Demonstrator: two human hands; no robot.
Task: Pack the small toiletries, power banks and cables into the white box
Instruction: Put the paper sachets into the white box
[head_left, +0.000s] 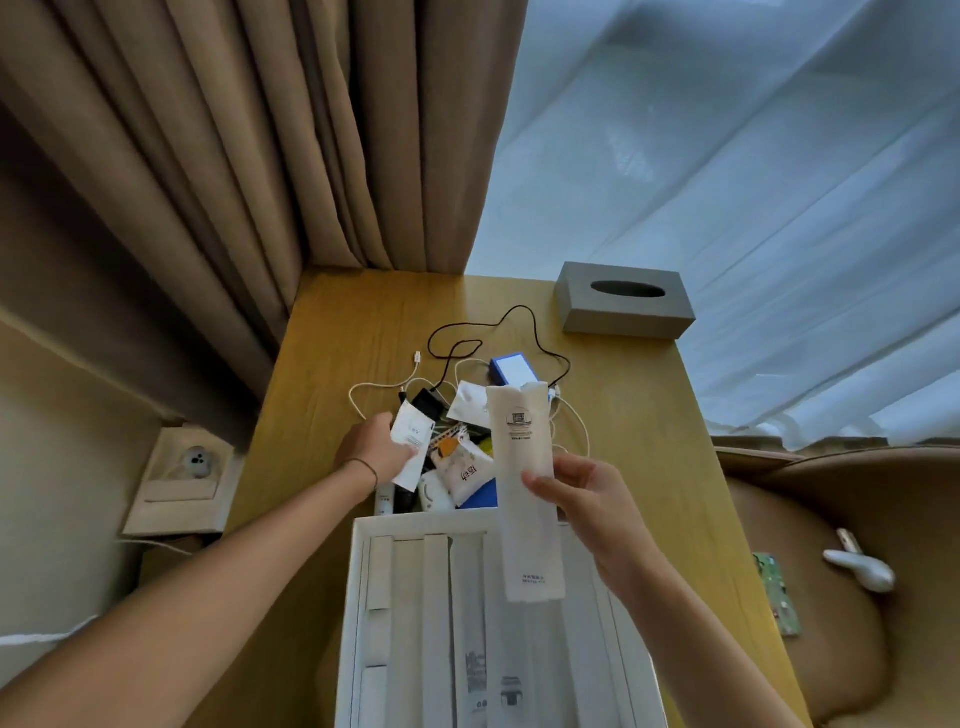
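your right hand (587, 499) pinches a long white sachet (525, 488) upright above the white box (358, 597), lined up with the packets already inside. your left hand (371, 449) grasps a small sachet (412, 439) at the pile's left edge, likely the next item.

table (623, 415): wood grain, light sheen | long sachet (524, 467) in right hand (582, 499): matt white paper | small packet (410, 441) in left hand (371, 447): matt paper | white box (358, 597) below both hands: smooth card | tissue box (623, 301) beyond right hand: matt grey
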